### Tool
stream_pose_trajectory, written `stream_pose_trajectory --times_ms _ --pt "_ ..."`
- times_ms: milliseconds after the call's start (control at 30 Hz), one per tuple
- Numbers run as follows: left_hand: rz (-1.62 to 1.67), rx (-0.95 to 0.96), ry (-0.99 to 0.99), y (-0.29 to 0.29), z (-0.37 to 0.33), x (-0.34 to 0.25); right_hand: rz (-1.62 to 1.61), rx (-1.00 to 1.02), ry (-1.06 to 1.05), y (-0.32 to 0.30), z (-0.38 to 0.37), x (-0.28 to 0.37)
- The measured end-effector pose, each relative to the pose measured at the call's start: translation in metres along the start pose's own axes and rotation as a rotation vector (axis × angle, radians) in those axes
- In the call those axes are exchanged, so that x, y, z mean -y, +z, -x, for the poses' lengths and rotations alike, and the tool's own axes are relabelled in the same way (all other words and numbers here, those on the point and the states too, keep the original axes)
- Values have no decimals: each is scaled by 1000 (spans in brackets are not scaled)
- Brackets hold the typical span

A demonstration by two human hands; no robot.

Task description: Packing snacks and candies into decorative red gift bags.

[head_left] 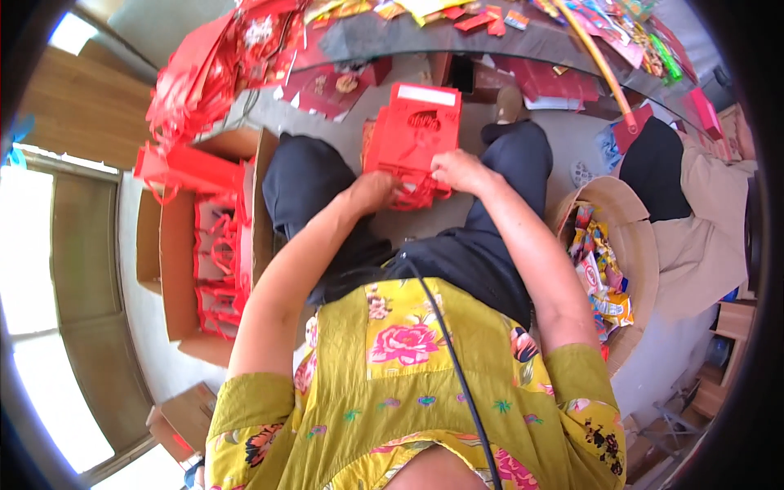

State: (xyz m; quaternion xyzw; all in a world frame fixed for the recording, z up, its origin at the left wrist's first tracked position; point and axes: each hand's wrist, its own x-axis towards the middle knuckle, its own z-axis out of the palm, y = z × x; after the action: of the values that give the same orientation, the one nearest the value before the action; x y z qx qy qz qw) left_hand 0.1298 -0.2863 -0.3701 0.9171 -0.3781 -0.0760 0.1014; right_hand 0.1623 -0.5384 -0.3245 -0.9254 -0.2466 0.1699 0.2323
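Note:
Between my knees is a red paper gift bag (pixel 410 131) with a white strip across its far end and dark lettering-like print on its face. Red ribbon (pixel 420 193) bunches at the end nearest me. My left hand (pixel 377 192) is closed at the ribbon's left side, its fingertips partly hidden. On the right edge of the bag, my right hand (pixel 459 171) pinches the ribbon with thumb and fingers together. Something brownish shows along the bag's left edge.
Left of me stands an open cardboard box (pixel 173 269) filled with red gift bags. A round cardboard container (pixel 641 273) at my right holds snack packets. Ahead, a glass table (pixel 359 42) carries flat red bags, colourful packets and an orange stick (pixel 600 69). Another person's legs (pixel 694 220) are at right.

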Motion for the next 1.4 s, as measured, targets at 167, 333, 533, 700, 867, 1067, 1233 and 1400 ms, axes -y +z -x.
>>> stream_pose_trajectory --times_ms 167,333,533,700,867,1067,1233,1400 --pt "256 46 -156 -22 -1 -12 -58 109 85 4 13 8" --pt "210 141 -205 -27 -17 -13 47 235 150 11 -1 3" --pt "138 50 -383 -29 -45 12 -107 61 156 11 -8 -1" --pt "-16 120 -290 -21 -60 16 -164 65 228 3 -1 -1" --pt "-244 41 -120 5 -78 19 -171 27 212 7 1 0" --pt "-215 5 -69 28 -84 38 -144 56 248 9 0 -5" --pt "-152 -10 -45 32 -83 42 -158 47 242 7 -3 -6" --pt "-107 -7 -118 20 -85 35 -165 49 227 6 -4 -3"
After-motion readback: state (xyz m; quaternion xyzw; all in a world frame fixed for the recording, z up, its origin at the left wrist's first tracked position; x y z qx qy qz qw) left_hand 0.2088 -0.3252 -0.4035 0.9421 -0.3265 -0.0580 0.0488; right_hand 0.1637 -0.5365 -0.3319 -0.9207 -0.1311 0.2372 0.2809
